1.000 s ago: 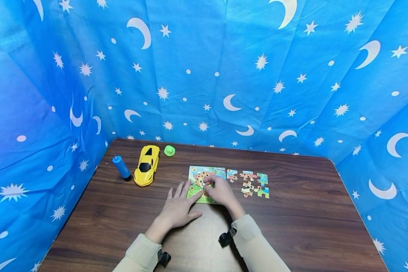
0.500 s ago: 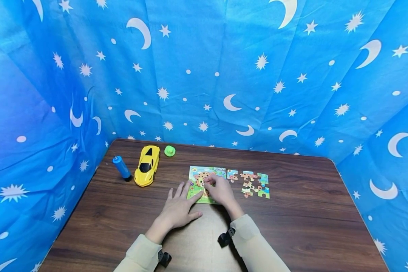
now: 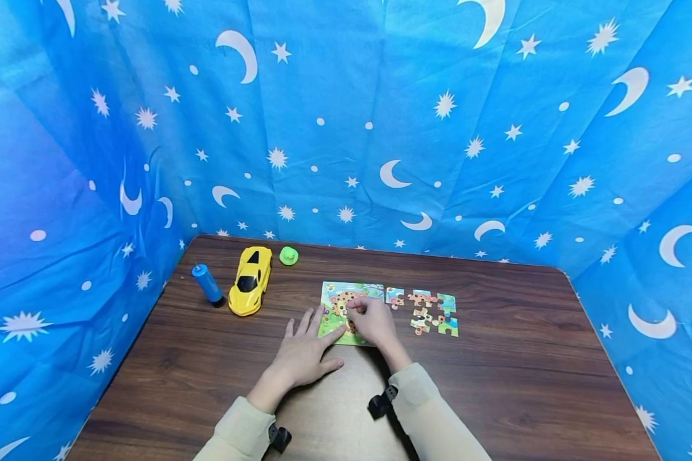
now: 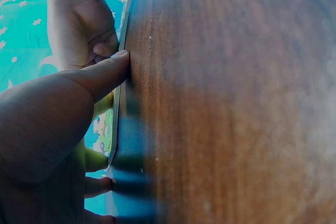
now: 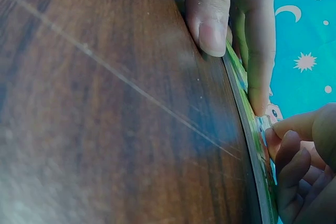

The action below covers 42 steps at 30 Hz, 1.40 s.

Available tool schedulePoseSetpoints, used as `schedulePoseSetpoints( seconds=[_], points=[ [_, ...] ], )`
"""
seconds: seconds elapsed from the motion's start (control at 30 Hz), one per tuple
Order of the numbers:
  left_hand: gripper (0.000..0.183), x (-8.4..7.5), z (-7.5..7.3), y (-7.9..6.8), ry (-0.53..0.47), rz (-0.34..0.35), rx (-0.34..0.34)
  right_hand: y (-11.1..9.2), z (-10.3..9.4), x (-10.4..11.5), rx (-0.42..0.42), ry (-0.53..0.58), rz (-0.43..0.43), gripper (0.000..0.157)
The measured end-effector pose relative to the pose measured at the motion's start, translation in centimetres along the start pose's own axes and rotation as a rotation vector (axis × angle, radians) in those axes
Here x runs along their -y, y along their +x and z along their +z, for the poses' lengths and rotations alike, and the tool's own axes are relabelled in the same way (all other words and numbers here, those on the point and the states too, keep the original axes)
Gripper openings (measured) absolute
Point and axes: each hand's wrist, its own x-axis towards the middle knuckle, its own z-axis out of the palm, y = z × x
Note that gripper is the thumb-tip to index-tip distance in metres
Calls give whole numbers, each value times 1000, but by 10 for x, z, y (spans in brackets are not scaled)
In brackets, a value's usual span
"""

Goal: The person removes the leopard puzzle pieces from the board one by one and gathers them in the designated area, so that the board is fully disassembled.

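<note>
A square picture puzzle board (image 3: pixel 331 291), with a spotted animal and green grass on it, lies flat on the table. My left hand (image 3: pixel 300 352) rests with fingers spread over its lower left corner; index finger and thumb press at the near and left edges. Over the middle of the board my right hand (image 3: pixel 375 323) is curled, thumb and index fingertip pinching a small puzzle piece (image 5: pixel 274 113) that stands tilted up from the board in the right wrist view. Most of this piece is hidden by the fingers.
Several loose puzzle pieces (image 3: pixel 448 327) lie right of the board. At the left stand a blue cylinder (image 3: pixel 206 285), a yellow toy car (image 3: pixel 250 282) and a green toy duck (image 3: pixel 289 256). A blue star-patterned cloth (image 3: pixel 346 128) hangs behind the wooden table (image 3: pixel 525 371).
Both hands stay almost still over the board. My right wrist has shifted very slightly left; the loose pieces lie as before.
</note>
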Motion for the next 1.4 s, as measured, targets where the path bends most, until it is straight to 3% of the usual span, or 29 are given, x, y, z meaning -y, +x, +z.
schedulePoseSetpoints(
  seconds=[0.83, 1.4],
  points=[
    [64, -2, -3, -1, 14, 11, 7, 0, 1, 4, -26, 9, 90, 4],
    [64, 0, -1, -1, 28, 16, 4, 1, -1, 7, -2, 94, 152, 7]
  ],
)
